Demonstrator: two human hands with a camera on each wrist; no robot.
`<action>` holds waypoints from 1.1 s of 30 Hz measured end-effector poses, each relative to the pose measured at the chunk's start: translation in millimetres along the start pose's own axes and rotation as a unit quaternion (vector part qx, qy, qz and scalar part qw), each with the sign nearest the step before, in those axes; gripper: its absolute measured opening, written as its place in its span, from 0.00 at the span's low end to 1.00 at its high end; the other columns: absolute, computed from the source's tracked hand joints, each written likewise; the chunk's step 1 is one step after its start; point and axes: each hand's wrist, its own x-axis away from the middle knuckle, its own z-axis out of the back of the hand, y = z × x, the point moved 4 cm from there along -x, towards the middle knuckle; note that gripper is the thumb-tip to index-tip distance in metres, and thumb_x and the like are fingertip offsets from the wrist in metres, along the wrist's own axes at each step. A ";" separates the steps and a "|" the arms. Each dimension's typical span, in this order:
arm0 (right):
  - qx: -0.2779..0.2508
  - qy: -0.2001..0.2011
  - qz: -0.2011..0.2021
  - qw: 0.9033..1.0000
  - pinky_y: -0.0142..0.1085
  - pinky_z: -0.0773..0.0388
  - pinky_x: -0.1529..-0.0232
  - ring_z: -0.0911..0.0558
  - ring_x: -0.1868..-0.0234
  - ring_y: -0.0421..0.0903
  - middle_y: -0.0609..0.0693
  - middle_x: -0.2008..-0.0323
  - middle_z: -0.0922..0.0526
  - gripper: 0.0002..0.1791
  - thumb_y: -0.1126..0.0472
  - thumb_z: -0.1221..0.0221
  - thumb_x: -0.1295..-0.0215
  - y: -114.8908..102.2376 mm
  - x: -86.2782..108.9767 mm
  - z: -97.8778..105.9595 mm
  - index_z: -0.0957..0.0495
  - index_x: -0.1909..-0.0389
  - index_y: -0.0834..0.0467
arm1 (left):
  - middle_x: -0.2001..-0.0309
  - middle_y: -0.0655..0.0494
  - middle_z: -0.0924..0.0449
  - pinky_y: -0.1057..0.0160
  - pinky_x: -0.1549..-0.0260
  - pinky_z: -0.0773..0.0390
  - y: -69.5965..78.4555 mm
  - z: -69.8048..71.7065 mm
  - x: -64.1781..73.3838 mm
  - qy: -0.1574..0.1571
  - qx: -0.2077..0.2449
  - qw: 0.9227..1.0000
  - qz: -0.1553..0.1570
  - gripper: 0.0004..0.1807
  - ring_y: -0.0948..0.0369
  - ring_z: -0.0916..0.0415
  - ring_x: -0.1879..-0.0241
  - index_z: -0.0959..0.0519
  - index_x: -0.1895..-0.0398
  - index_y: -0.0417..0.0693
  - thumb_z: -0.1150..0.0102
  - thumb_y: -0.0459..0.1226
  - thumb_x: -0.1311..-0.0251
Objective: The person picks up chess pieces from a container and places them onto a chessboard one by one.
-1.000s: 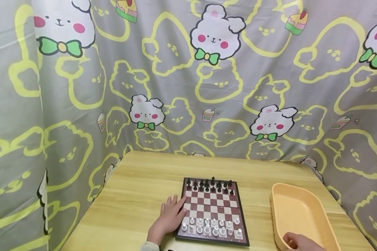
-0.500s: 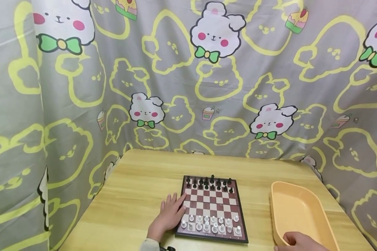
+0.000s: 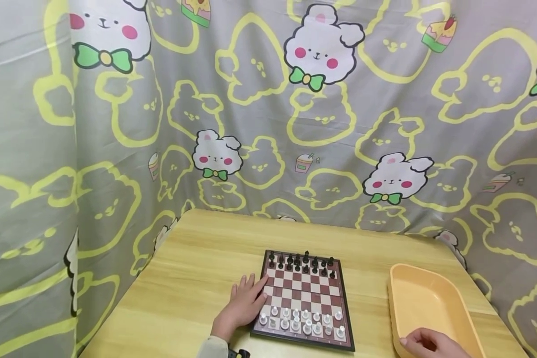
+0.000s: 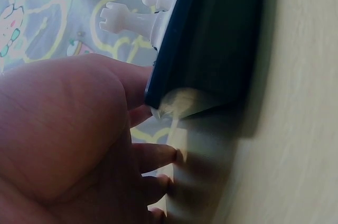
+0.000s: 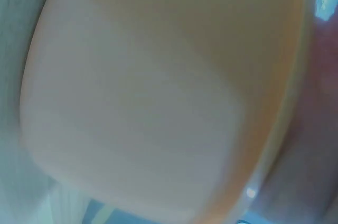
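My left hand (image 3: 241,303) lies against the left edge of a magnetic chessboard (image 3: 303,297), fingers relaxed; in the left wrist view its palm is close by the board's dark side (image 4: 211,39). Black chess pieces (image 3: 297,261) fill the two far rows. White chess pieces (image 3: 302,322) stand on the two near rows, and a white rook (image 4: 124,18) shows up close. At lower right my right hand (image 3: 434,344) is at the near left rim of a yellow plastic tray (image 3: 429,313), thumb and index finger bent together there. Its other fingers are hidden.
Both items stand on a wood-grain table (image 3: 197,268), with the tray to the right of the board. A grey curtain (image 3: 259,99) printed with rabbits and yellow outlines hangs behind the table and along its sides. A black wrist strap (image 3: 239,353) shows at my left sleeve.
The head view has shifted slightly left. My right thumb has moved up from outside the tray's rim to over it. My left hand, the board and the pieces have stayed put.
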 end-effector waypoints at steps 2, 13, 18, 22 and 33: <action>-0.005 0.010 -0.007 1.000 0.33 0.29 0.70 0.24 0.69 0.42 0.47 0.69 0.19 0.22 0.43 0.44 0.24 0.7 2.7 1.1 0.17 0.57 0.59 | 0.24 0.23 0.49 0.25 0.29 0.65 -0.7 -2.5 2.0 -0.001 -0.002 1.000 0.004 0.29 0.26 0.61 0.23 0.34 0.22 0.44 0.54 0.43 0.22; 0.060 0.171 0.099 0.978 0.30 0.25 0.67 0.25 0.66 0.29 0.43 0.63 0.17 0.13 0.58 0.40 0.24 -16.3 11.9 28.6 0.16 0.49 0.62 | 0.23 0.24 0.49 0.26 0.28 0.66 -2.4 1.2 1.5 -0.005 -0.005 1.000 0.013 0.29 0.27 0.61 0.23 0.34 0.22 0.45 0.53 0.43 0.22; 0.071 0.246 0.094 0.962 0.28 0.25 0.69 0.24 0.68 0.26 0.38 0.67 0.16 0.15 0.52 0.38 0.26 -25.5 22.4 34.0 0.14 0.51 0.59 | 0.23 0.24 0.49 0.26 0.29 0.66 0.3 -0.9 -0.2 -0.011 0.000 1.000 0.010 0.29 0.27 0.61 0.23 0.34 0.22 0.45 0.53 0.43 0.22; 0.065 0.241 0.066 0.966 0.28 0.25 0.69 0.23 0.69 0.26 0.38 0.67 0.15 0.18 0.48 0.39 0.26 -29.2 27.1 38.6 0.14 0.50 0.59 | 0.23 0.25 0.49 0.26 0.28 0.65 3.8 -5.5 -4.1 -0.018 -0.004 1.000 0.004 0.29 0.28 0.61 0.22 0.34 0.22 0.46 0.54 0.44 0.22; 0.055 0.275 0.110 0.954 0.28 0.26 0.70 0.22 0.69 0.28 0.41 0.67 0.14 0.15 0.45 0.37 0.27 -76.1 23.4 24.6 0.14 0.58 0.53 | 0.22 0.27 0.51 0.28 0.27 0.66 -0.3 -3.3 -3.0 -0.017 -0.009 1.000 0.021 0.29 0.29 0.62 0.22 0.36 0.21 0.48 0.54 0.44 0.22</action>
